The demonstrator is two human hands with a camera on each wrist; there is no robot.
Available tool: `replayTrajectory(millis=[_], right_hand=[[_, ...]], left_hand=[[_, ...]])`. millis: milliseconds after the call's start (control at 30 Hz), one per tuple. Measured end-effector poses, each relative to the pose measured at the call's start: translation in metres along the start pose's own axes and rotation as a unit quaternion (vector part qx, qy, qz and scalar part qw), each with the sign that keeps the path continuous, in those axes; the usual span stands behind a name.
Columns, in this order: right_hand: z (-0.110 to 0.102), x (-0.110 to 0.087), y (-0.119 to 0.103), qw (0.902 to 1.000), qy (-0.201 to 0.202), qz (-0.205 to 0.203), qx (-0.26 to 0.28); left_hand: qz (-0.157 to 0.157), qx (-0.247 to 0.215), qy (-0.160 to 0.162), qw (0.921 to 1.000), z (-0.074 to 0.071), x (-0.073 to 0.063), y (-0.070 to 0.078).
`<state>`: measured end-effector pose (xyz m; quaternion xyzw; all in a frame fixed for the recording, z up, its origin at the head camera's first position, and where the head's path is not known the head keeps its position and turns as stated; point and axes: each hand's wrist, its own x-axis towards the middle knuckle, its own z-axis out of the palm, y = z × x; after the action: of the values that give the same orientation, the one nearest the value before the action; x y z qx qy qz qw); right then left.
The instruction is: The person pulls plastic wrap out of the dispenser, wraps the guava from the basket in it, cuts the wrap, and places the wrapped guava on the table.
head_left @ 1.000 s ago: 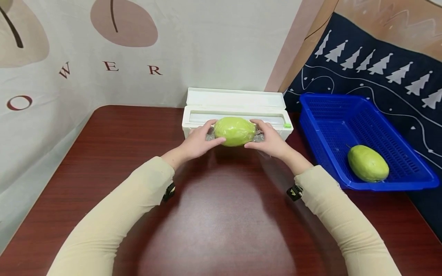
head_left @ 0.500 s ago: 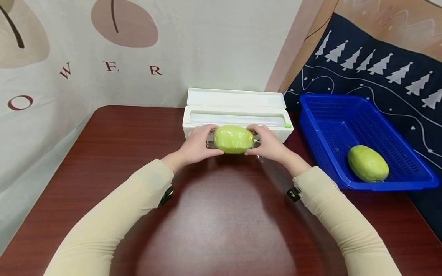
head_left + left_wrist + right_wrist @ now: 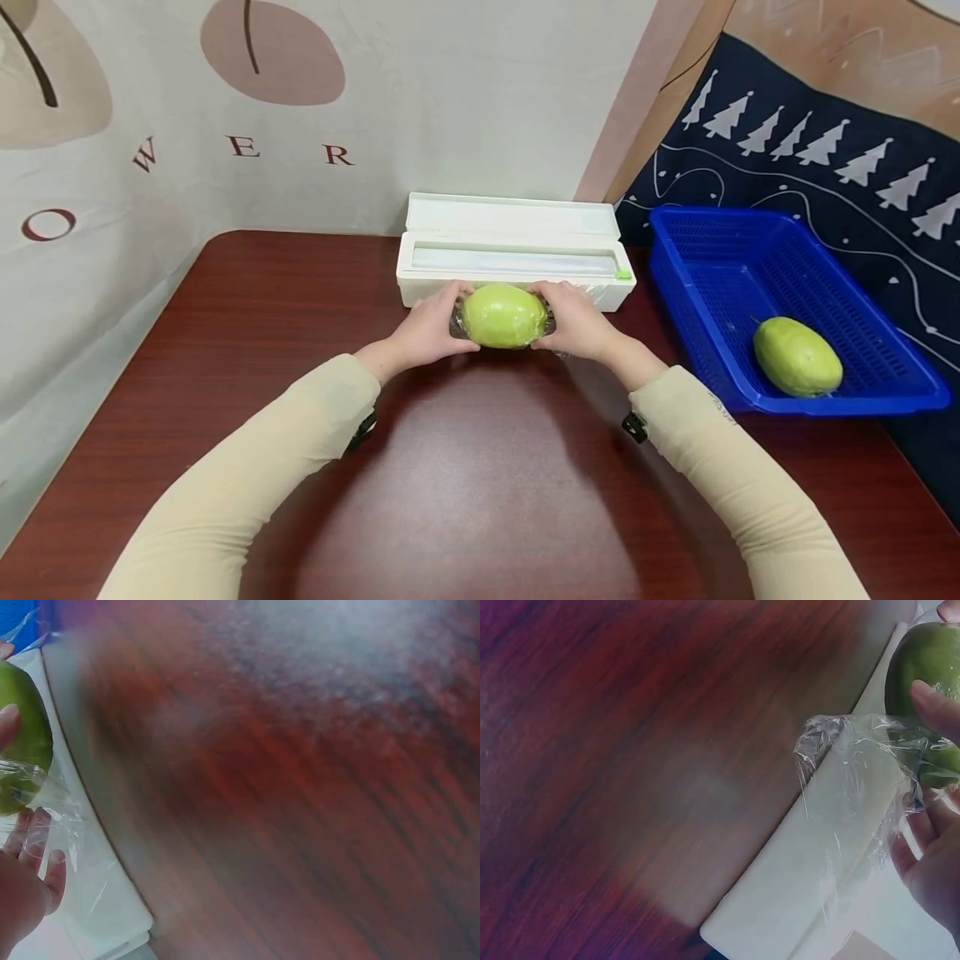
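1. Melon (image 3: 504,317), green and oval, wrapped in clear cling film (image 3: 847,757), sits between the left hand (image 3: 431,323) and the right hand (image 3: 579,325), near the far edge of the table (image 3: 465,467); I cannot tell whether its underside touches the wood
2. On its left end the left hand is clamped, thumb on the near side
3. On its right end the right hand is clamped too, loose crumpled film hanging beside it
4. White cling-film dispenser (image 3: 517,240) stands along the table's far edge, just behind the melon, lid raised, green slider (image 3: 623,274) at its right end
5. Blue plastic basket (image 3: 840,406) stands by the table's right edge, towards the far right corner
6. Second green melon (image 3: 797,357) lies inside, by the basket's near edge
7. Dark cloth with white fir trees (image 3: 817,150) hangs beyond the basket
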<state>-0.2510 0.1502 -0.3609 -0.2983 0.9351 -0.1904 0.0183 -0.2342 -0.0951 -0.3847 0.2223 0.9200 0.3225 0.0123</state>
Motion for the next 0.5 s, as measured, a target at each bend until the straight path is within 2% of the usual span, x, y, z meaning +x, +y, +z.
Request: replayTrajectory(millis=[233, 500], right_hand=[[0.008, -0.0017, 0.0067, 0.9997, -0.007, -0.009, -0.023], [0.0053, -0.0054, 0.0055, 0.9982, -0.024, -0.009, -0.055]], left_hand=[[0.002, -0.018, -0.028, 0.9994, 0.0037, -0.0034, 0.0], [-0.004, 0.011, -0.05, 0.9987, 0.0029, -0.0065, 0.0005]])
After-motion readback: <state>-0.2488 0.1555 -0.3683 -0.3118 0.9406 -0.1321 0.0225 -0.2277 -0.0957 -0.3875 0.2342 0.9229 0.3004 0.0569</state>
